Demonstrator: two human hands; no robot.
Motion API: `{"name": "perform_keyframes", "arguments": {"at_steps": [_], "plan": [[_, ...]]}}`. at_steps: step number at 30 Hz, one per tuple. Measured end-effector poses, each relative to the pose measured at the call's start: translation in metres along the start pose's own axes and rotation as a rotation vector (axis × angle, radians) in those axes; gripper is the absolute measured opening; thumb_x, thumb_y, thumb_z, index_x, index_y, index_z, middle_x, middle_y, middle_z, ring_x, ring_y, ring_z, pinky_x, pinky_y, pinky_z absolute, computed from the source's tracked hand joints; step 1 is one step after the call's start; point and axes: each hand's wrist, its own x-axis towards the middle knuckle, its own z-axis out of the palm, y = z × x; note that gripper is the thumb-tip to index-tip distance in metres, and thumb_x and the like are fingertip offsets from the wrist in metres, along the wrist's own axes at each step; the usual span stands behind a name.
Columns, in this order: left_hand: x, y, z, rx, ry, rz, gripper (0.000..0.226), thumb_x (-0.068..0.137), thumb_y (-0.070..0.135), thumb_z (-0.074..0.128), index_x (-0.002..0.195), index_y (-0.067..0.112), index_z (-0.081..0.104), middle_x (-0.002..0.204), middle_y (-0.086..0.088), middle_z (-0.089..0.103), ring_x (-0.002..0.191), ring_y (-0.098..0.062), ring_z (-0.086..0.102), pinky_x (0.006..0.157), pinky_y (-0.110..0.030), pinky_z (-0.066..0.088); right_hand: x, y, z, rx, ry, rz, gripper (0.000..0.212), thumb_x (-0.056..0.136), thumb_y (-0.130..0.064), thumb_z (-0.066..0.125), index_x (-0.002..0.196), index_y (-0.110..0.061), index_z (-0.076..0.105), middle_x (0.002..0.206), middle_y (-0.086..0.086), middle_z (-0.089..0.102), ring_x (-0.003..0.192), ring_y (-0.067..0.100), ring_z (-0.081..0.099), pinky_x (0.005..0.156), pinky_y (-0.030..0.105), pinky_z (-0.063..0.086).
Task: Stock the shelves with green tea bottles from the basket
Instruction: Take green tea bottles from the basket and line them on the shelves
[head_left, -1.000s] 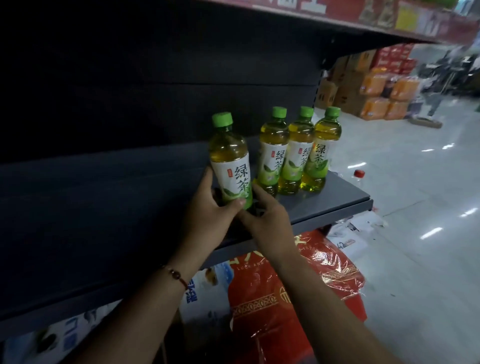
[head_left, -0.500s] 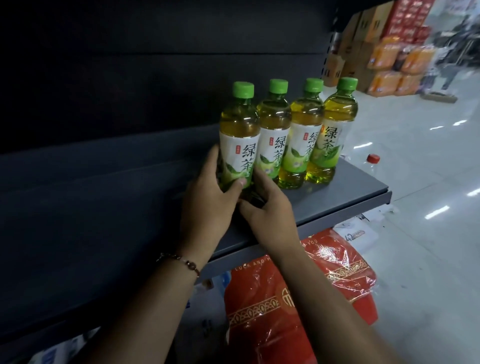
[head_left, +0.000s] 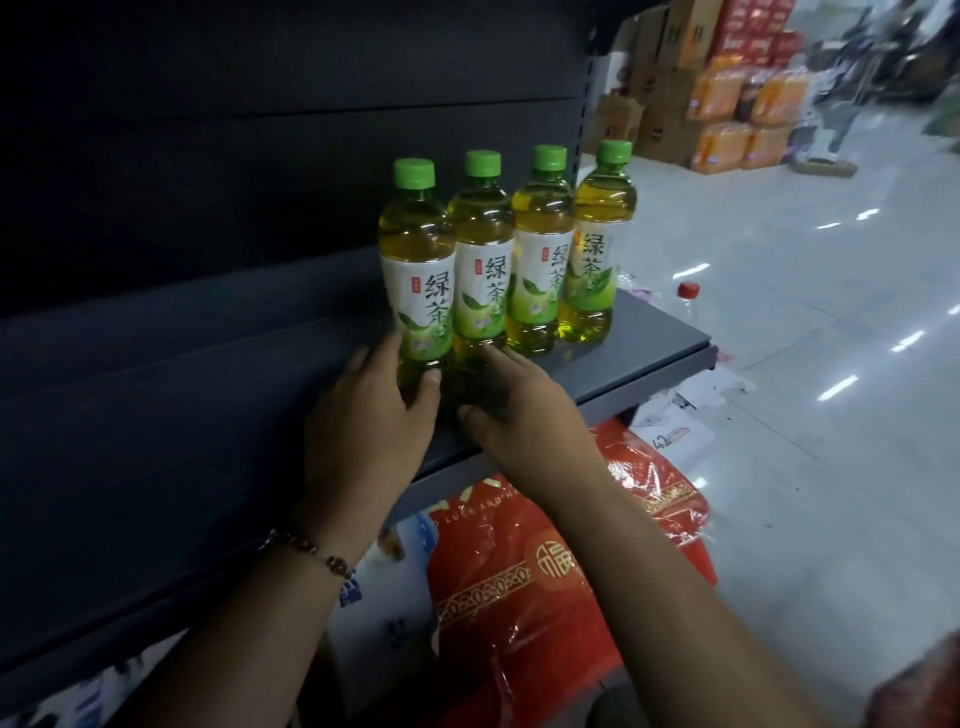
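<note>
Leftmost green tea bottle (head_left: 418, 270), upright on the shelf (head_left: 644, 343) touching its neighbour: my left hand (head_left: 371, 415) curls its fingers round the base, my right hand (head_left: 519, 400), fingers loosely extended, just beside.

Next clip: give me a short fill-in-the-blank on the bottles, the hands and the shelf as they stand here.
1. ____ green tea bottles stand upright in a row on the shelf.
2. Every bottle has a ____ cap.
3. The left hand holds the base of the ____ bottle in the row, the leftmost bottle.
4. A bracelet is on the ____ wrist.

Missing words: four; green; leftmost; left
</note>
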Motion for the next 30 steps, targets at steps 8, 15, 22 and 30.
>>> {"name": "perform_keyframes", "arguments": {"at_steps": [8, 15, 22, 30], "plan": [[-0.078, 0.060, 0.001, 0.099, -0.305, 0.322, 0.068, 0.094, 0.054, 0.051, 0.154, 0.029, 0.033, 0.160, 0.000, 0.030, 0.145, -0.025, 0.029, 0.116, -0.043, 0.027, -0.104, 0.026, -0.080, -0.535, -0.115, 0.105, 0.069, 0.097, -0.044, 0.053, 0.157, -0.027, 0.022, 0.165, 0.003, 0.017, 0.153, 0.029, 0.008, 0.124, 0.043, 0.007], [-0.169, 0.158, 0.035, 0.163, -0.534, 0.626, 0.069, 0.096, 0.057, 0.045, 0.155, 0.030, 0.021, 0.163, -0.001, 0.020, 0.148, -0.024, 0.019, 0.120, -0.040, 0.016, -0.256, 0.105, -0.145, -0.659, -0.225, 0.563, 0.070, 0.098, -0.049, 0.049, 0.157, -0.026, 0.019, 0.165, 0.007, 0.015, 0.153, 0.031, 0.007, 0.123, 0.044, 0.007], [-0.237, 0.223, 0.099, 0.294, -0.710, 0.876, 0.068, 0.098, 0.054, 0.043, 0.155, 0.023, 0.020, 0.160, -0.013, 0.024, 0.144, -0.033, 0.026, 0.117, -0.048, 0.024, -0.362, 0.176, -0.157, -0.582, -0.255, 1.011, 0.064, 0.095, -0.053, 0.050, 0.150, -0.026, 0.033, 0.154, 0.012, 0.038, 0.140, 0.035, 0.036, 0.114, 0.048, 0.033], [-0.269, 0.210, 0.126, 0.296, -0.756, 0.929, 0.037, 0.098, 0.046, 0.047, 0.125, 0.021, 0.050, 0.121, -0.003, 0.054, 0.113, -0.023, 0.052, 0.097, -0.039, 0.043, -0.358, 0.193, -0.131, -0.016, 0.064, 1.287, 0.047, 0.093, -0.046, 0.057, 0.123, -0.011, 0.049, 0.111, 0.008, 0.059, 0.095, 0.024, 0.059, 0.075, 0.031, 0.047]]}}
